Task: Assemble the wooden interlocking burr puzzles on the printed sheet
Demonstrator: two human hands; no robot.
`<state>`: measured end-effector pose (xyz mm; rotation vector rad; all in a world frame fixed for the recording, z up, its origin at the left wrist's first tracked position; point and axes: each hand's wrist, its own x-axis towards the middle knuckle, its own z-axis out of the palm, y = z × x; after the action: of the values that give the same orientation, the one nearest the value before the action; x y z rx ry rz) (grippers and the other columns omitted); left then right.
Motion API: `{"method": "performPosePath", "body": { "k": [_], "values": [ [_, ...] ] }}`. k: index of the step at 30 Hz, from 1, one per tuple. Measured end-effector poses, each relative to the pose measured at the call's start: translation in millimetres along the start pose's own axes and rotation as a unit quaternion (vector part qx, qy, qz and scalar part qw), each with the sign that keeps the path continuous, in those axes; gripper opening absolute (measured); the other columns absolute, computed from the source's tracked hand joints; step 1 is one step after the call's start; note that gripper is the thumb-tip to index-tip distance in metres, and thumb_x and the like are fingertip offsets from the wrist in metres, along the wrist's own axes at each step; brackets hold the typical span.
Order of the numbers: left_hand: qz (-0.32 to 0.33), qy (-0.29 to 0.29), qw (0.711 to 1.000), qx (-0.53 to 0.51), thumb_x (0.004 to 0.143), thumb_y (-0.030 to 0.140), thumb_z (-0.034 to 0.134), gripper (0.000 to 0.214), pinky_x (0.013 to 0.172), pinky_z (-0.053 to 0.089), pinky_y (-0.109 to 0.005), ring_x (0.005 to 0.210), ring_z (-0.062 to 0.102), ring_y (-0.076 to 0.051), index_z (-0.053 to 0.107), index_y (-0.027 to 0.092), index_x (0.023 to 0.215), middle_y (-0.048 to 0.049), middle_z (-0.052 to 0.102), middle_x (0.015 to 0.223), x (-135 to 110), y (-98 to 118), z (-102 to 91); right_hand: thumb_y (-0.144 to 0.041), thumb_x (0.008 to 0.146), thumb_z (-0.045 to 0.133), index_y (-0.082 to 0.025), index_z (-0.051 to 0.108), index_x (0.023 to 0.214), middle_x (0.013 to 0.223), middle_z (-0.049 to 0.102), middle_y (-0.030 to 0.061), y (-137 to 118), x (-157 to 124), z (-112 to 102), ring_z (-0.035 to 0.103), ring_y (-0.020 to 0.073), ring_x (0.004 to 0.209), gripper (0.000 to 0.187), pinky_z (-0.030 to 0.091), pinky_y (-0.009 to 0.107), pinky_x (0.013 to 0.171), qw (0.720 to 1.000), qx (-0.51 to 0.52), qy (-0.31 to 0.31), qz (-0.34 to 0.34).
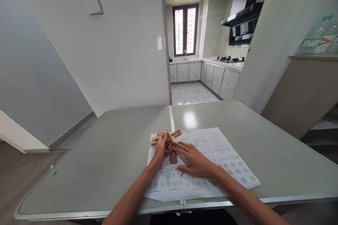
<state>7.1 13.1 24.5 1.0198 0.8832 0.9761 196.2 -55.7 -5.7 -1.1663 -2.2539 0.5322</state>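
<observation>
Several notched wooden puzzle pieces lie close together over a printed sheet (203, 190). My left hand (159, 151) is closed, its fingers curled on a notched wooden piece (171, 136) that slants up between the hands. Beyond it are lighter notched pieces (154, 142). A darker wooden piece (173, 159) lies between my two hands, pointing toward me. My right hand (196, 161) is low over the sheet with its fingers stretched out, the fingertips at the darker piece. The left fingers partly hide how the pieces meet.
The sheet, covered in small line diagrams, rests on a grey-green folding table (105, 161) with a metal rim and a centre seam. A wall (126, 52) stands behind the left half; a kitchen opens beyond. Large water bottles (320, 37) stand on a ledge at right.
</observation>
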Motion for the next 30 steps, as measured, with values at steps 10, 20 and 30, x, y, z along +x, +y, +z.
{"method": "performPosePath", "body": {
  "k": [10, 20, 30],
  "values": [
    [-0.006, 0.001, 1.0, 0.008, 0.083, 0.072, 0.068, 0.055, 0.044, 0.02, -0.016, 0.041, 0.029, -0.005, 0.044, 0.024, 0.091, 0.0096, 0.049, 0.055, -0.6, 1.4, -0.7, -0.037, 0.088, 0.074, -0.028, 0.05, 0.15, 0.153, 0.051, 0.0095, -9.5, 2.2, -4.2, 0.043, 0.0324, 0.143, 0.067, 0.042, 0.049, 0.116, 0.999, 0.009, 0.03, 0.019],
    [0.006, -0.011, 1.0, -0.004, 0.085, 0.069, 0.068, 0.053, 0.043, 0.016, -0.016, 0.04, 0.026, -0.004, 0.043, 0.023, 0.088, 0.0094, 0.048, 0.054, 3.5, -1.5, -4.3, -0.031, 0.097, 0.066, -0.028, 0.053, 0.146, 0.145, 0.06, 0.007, -9.6, 2.2, -3.9, 0.046, 0.0294, 0.14, 0.051, 0.04, 0.047, 0.116, 0.999, 0.017, 0.038, -0.031],
    [0.033, -0.017, 0.999, -0.015, 0.087, 0.065, 0.068, 0.049, 0.042, 0.019, -0.017, 0.039, 0.027, -0.005, 0.044, 0.023, 0.088, 0.0096, 0.048, 0.053, 7.6, -5.9, -8.7, -0.026, 0.102, 0.061, -0.026, 0.064, 0.122, 0.116, 0.066, 0.0091, 4.7, 2.9, 2.0, 0.057, 0.0274, 0.111, 0.021, 0.052, 0.044, 0.096, 0.994, 0.02, 0.101, -0.03]
  ]
}}
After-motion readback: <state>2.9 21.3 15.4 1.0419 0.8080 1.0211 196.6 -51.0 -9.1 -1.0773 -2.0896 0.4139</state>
